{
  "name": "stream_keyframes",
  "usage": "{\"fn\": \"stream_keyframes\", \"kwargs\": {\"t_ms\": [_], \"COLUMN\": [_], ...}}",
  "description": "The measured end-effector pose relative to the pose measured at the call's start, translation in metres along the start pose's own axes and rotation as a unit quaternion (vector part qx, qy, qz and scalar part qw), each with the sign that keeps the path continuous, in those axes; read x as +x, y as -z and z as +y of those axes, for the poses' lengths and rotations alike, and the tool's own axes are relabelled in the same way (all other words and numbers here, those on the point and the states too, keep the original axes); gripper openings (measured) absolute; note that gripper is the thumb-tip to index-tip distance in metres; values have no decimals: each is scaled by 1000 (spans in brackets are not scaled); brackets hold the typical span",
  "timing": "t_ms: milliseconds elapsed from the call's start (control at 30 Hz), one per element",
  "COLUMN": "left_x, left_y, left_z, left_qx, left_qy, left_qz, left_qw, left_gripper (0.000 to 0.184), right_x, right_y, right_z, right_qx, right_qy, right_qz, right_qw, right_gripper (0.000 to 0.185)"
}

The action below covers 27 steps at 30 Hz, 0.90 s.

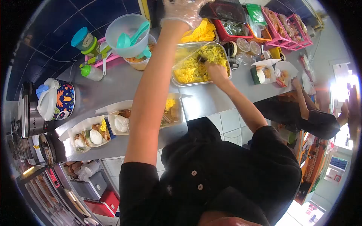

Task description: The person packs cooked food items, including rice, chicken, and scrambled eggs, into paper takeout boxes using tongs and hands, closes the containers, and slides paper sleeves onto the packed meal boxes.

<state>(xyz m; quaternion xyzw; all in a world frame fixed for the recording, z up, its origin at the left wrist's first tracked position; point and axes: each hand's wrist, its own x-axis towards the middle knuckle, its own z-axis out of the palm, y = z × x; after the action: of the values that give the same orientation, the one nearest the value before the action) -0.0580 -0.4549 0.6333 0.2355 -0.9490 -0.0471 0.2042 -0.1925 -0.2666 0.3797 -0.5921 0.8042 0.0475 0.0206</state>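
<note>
The right hand point(217, 73) is down in a metal tray point(200, 83) of yellow food point(186, 76), its fingers seemingly curled beside a dark object point(201, 58); whether it grips that or the food, I cannot tell. The tray sits on the counter point(203, 101) straight ahead of the person, within easy reach, and its raised sides likely keep the loose food in. The gloved left hand point(184, 11) stretches past the tray, near a dark lid point(222, 10); its fingertips meet the picture's edge, so its hold cannot be judged. Open boxes point(114, 106) stand along the counter's near edge, probably so that their compartments face upward within reach. A clear bowl point(116, 32) holds teal scoops point(123, 40), presumably keeping them together.
</note>
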Motion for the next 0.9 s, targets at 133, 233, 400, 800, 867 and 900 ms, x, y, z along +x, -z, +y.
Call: {"fn": "stream_keyframes", "kwargs": {"t_ms": [133, 233, 400, 800, 867, 900], "left_x": [0, 6, 1, 0, -4, -5], "left_y": [2, -4, -3, -9, 0, 3], "left_z": [-1, -3, -3, -6, -4, -3], "left_qx": [-8, 8, -1, -2, -9, -13], "left_qy": [4, 7, -1, -2, -10, -12], "left_qz": [-10, -13, 9, 25, 14, 10], "left_qw": [1000, 1000, 1000, 1000, 1000, 1000], "left_gripper": [62, 63, 64, 65, 63, 63], "right_x": [-19, -29, 19, -16, -28, -33], "right_y": [32, 40, -6, 21, 29, 35], "right_z": [-55, -49, -8, 1, 6, 9], "right_qx": [69, 163, 391, 665, 691, 700], "right_qy": [119, 129, 139, -226, -232, -234], "right_qz": [-25, -39, -89, -167, -147, -138], "right_qw": [990, 977, 905, 692, 669, 661], "right_gripper": [13, 15, 27, 24, 23, 22]}}
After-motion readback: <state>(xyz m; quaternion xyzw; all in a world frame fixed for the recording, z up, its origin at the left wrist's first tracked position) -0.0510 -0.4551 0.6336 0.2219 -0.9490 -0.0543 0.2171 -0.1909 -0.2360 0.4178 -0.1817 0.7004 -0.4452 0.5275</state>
